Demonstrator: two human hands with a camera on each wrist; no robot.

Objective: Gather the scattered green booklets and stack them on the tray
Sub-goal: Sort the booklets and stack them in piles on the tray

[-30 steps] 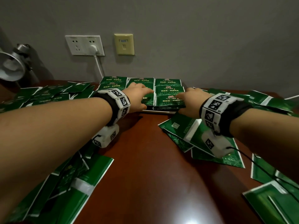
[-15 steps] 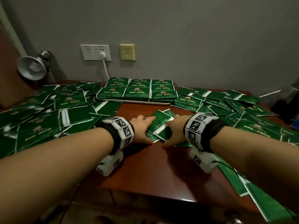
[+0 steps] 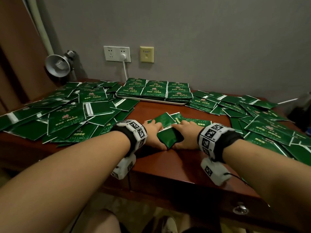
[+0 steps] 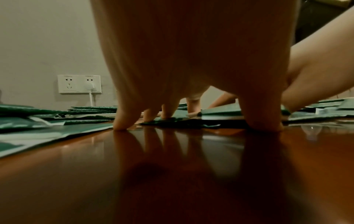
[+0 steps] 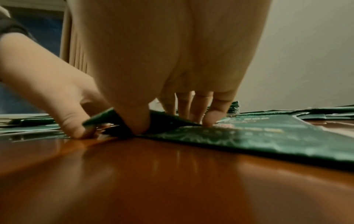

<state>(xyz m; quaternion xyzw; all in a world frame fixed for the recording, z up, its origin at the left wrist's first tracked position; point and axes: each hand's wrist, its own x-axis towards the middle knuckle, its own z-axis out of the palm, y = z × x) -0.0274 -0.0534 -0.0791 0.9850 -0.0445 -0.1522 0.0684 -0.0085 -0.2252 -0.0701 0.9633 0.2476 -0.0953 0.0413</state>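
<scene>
tray (image 3: 152, 100) back-centre on table (image 3: 168, 163) | booklets (image 3: 67, 118) left, right, before it

Both forearms reach forward; left hand (image 3: 154, 133) presses fingers (image 4: 121, 121) down, right hand (image 3: 186, 134) pinches a booklet (image 3: 169, 140).

Grey wall (image 3: 218, 39), sockets (image 3: 117, 53), lamp (image 3: 58, 64), wooden desk (image 3: 168, 162).
</scene>
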